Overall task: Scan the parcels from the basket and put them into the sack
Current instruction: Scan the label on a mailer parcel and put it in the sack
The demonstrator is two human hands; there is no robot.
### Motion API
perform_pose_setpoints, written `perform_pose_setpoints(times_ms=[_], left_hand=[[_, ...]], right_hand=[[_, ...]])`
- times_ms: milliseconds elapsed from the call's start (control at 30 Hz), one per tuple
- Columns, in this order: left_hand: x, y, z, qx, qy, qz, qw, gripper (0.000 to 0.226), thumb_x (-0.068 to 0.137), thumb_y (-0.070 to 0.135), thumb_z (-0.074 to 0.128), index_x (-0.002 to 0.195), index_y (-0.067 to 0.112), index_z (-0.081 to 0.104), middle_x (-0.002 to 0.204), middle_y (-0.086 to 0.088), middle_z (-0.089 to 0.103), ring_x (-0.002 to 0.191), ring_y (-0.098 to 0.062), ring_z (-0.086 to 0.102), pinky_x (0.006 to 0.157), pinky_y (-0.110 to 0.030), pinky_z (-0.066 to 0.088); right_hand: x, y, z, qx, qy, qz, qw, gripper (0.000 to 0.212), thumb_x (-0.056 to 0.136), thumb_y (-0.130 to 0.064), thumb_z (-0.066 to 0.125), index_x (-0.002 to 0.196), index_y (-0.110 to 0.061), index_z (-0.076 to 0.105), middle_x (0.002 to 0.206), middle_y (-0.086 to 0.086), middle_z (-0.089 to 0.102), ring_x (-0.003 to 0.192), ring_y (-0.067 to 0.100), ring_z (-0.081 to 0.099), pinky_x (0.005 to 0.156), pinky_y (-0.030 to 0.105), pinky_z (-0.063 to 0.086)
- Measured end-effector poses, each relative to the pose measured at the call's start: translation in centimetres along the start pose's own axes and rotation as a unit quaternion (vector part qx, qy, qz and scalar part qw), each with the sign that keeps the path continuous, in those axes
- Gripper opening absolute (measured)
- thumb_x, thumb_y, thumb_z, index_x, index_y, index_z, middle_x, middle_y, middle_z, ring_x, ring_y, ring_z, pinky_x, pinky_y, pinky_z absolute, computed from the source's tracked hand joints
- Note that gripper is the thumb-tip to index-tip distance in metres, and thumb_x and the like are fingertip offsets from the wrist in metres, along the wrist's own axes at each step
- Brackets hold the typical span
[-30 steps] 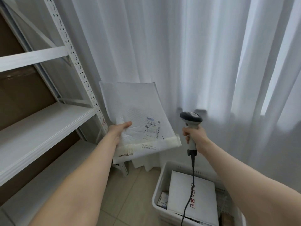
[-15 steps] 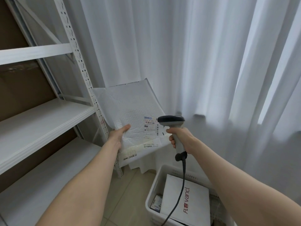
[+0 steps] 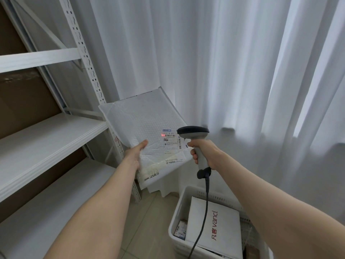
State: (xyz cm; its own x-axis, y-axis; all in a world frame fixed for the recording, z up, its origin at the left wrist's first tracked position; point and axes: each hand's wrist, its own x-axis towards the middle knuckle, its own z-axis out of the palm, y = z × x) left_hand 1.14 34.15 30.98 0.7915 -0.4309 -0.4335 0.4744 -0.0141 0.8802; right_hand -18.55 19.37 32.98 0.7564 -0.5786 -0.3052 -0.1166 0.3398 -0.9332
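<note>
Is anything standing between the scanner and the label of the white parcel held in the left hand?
Nothing visible. The scanner in the right hand faces the label across open air; a red dot shows on it. The left hand holds the parcel beside the label.

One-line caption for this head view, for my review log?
Scanning: left hand holds a white padded parcel while right hand aims the scanner at its label.
</note>
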Motion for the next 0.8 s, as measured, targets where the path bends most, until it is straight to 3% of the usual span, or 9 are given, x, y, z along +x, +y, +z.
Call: perform_pose_setpoints(times_ms=[200, 800], left_hand=[[0.3, -0.2, -0.7, -0.016, -0.008, -0.020, 1.000, 0.044, 0.070, 0.020, 0.083, 0.108, 0.008, 0.064, 0.114, -0.017, 0.067, 0.104, -0.035, 0.064, 0.095, -0.058, 0.046], [0.6, 0.1, -1.9, -0.023, -0.030, -0.034, 0.999, 0.054, 0.072, 0.023, 0.082, 0.121, 0.008, 0.063, 0.115, -0.015, 0.067, 0.102, -0.035, 0.065, 0.093, -0.057, 0.048]], right_hand=[[-0.2, -0.3, 1.0, -0.003, 0.014, -0.003, 1.000, 0.040, 0.085, -0.012, 0.062, 0.122, -0.001, 0.052, 0.057, 0.007, 0.053, 0.042, 0.015, 0.045, 0.045, 0.022, 0.040], [-1.2, -1.1, 2.9, -0.051, 0.025, 0.017, 0.998, 0.005, 0.086, -0.013, 0.058, 0.087, -0.010, 0.055, 0.052, 0.002, 0.051, 0.039, 0.012, 0.043, 0.042, 0.019, 0.038]])
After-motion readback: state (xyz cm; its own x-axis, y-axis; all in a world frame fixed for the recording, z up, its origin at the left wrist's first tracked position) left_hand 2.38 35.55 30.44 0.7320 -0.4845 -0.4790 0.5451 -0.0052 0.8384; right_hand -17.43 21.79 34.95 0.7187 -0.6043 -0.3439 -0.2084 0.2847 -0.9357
